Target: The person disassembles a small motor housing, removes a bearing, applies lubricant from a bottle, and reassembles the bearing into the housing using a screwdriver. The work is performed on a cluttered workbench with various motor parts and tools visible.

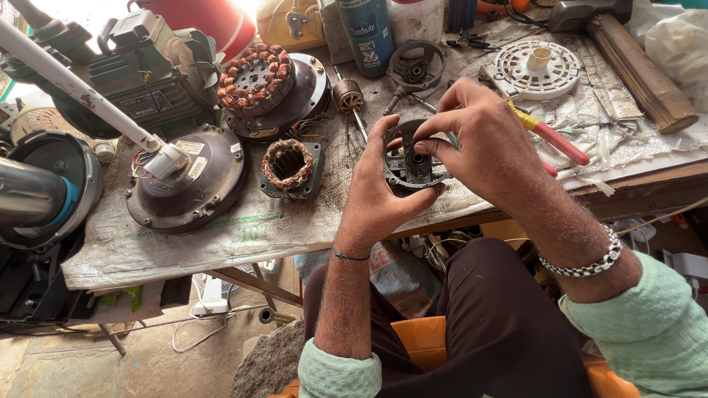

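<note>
The round metal motor housing [414, 163] is held up just above the worktop's [221, 236] near edge, between both hands. The left hand [377, 193] cups it from below and from the left, its fingers curled around the rim and its thumb at the lower right of the ring. The right hand [483, 144] comes over the top, with thumb and forefinger pinched on the housing's upper rim and the other fingers arched above. A pair of red-handled pliers [557, 140] lies on the worktop just beyond the right hand, partly hidden by it. Left of the housing, a small square stator [290, 168] wound with copper sits on the sacking that covers the worktop, and a dark round motor cover [193, 188] lies farther left. Toward the far edge rest a larger copper-wound stator [256, 79], a white plastic disc [536, 68] and a wooden-handled hammer [640, 70].
</note>
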Available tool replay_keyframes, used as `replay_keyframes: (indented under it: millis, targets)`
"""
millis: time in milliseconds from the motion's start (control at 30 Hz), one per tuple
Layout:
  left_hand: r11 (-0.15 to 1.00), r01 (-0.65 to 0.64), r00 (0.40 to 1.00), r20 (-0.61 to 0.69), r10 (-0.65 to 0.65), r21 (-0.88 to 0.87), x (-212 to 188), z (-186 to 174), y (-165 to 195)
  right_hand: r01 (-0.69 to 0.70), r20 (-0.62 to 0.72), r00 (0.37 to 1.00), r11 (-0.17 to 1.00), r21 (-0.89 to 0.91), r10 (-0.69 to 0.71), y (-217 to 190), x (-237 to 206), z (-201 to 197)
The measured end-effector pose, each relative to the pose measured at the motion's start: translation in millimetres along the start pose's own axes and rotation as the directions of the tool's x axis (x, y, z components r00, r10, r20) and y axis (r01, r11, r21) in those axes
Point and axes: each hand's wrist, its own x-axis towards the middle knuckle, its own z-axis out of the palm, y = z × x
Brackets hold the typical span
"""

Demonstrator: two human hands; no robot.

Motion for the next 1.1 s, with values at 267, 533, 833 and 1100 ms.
replay_keyframes:
  millis: [267, 533, 833, 1100]
  targets:
    - [1.000, -0.014, 1.000, -0.009, 0.014, 0.022, 0.8, 1.4, -1.6, 0.011, 0.052, 0.999, 0.998, -0.067, -0.007, 4.4, 0.1, 3.3]
    - [1.000, 0.011, 1.000, -0.008, -0.011, 0.013, 1.3, 0.5, -0.7, -0.019, 0.122, 0.992, 0.999, -0.036, 0.023, 4.3, 1.1, 4.0]
    - [1.000, 0.009, 1.000, -0.013, -0.009, -0.007, 0.1, 1.5, -0.4, -0.065, 0.149, 0.987, 0.998, -0.001, 0.065, 1.7, 2.4, -2.4]
    - [0.999, 0.037, 0.999, -0.001, -0.037, -0.036, -0.5, 0.8, -0.5, -0.023, 0.136, 0.990, 0.998, -0.065, 0.032, -3.9, 4.1, -6.8]
